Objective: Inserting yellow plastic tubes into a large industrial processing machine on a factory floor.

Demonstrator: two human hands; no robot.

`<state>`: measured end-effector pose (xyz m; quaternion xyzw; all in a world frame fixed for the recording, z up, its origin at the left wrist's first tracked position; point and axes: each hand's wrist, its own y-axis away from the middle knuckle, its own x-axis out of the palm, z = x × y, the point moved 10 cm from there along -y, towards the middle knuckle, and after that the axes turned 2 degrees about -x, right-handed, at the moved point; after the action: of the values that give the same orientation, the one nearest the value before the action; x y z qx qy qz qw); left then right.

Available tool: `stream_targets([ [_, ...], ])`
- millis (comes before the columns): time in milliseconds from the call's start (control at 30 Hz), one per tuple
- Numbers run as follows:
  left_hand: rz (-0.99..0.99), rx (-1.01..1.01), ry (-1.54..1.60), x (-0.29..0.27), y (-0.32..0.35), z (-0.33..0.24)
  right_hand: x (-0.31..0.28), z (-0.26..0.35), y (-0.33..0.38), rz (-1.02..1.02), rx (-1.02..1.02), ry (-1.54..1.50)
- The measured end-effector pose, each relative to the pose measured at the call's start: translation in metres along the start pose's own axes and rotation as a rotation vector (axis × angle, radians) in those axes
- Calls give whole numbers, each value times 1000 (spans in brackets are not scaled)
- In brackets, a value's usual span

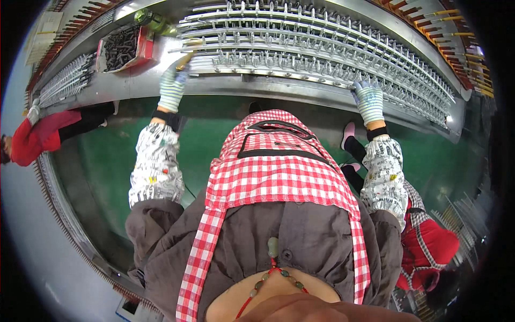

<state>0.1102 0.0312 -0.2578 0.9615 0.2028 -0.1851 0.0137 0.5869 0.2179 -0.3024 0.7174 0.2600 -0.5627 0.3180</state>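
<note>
Long silvery metal racks [268, 40], each a rail set with many small hooks or clips, lie side by side on the metal workbench [257, 86]. My left hand [173, 88], in a striped knit glove, is closed around the brownish end [184, 61] of the nearest rack at its left end. Toward the right end of that rack, my right hand [369, 101], gloved the same way, has its fingers curled over the front rail. Its fingertips are partly hidden among the hooks.
A red-and-white box [144, 47] of dark small parts stands left of the racks, beside a green bottle [153, 21]. More racks [67, 80] lie farther left. A person in red [40, 137] works there; another [429, 247] is behind at right. Orange-tipped rods [456, 35] line the far edge.
</note>
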Motion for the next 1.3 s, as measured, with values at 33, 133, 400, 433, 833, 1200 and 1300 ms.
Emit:
stream_targets([
  [33,-165,-7,193,-22,4,-12,-11,6,-5,-42,-10,3],
  [133,-221,-99,711,12,-5,-43,-8,-4,3,6,126,-97],
  [400,-41,-82,276,114,11,-39,11,-2,5,3,109,-59],
  [433,-52,-88,317,119,11,-50,11,-8,9,0,126,-63],
  [833,-36,-155,169,142,14,-17,-12,-8,32,-313,70,-9],
  [1200,285,-157,-164,59,-1,-79,-15,-23,17,-32,165,-113],
  [1300,133,-66,31,-5,-79,-103,-23,-16,12,-24,140,-120],
])
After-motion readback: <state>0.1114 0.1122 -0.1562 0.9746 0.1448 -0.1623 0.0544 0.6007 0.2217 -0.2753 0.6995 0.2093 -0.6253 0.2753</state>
